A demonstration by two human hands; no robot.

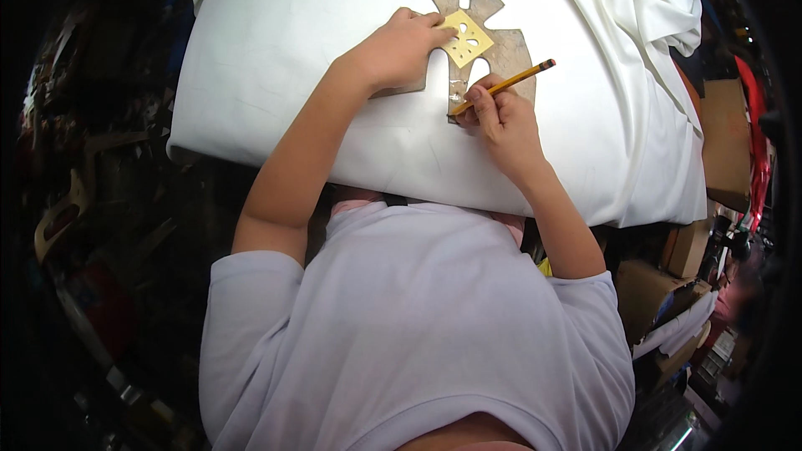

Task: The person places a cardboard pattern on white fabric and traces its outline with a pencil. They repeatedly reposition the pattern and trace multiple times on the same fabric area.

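Pale shirt (pixel 434 317) fronts a brown cross-like template (pixel 510 52) — yellow, pierced square (pixel 478 37) atop.

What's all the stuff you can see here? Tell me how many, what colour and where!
Cloth: at least 1, white, spread under the work, folded at the right
Flat cut-out shape: 1, brown, on the cloth
Square with holes: 1, yellow, on the brown shape
Pencil: 1, yellow-orange, in the right hand
Cardboard boxes: at least 2, brown, far right
Long strip: 1, red, beside a box
Shirt: 1, white, on the person
Other things: uncounted, too dark or blurred at the edges
Left hand: 1, bare, fingers on the yellow square
Right hand: 1, bare, over the brown shape's lower end
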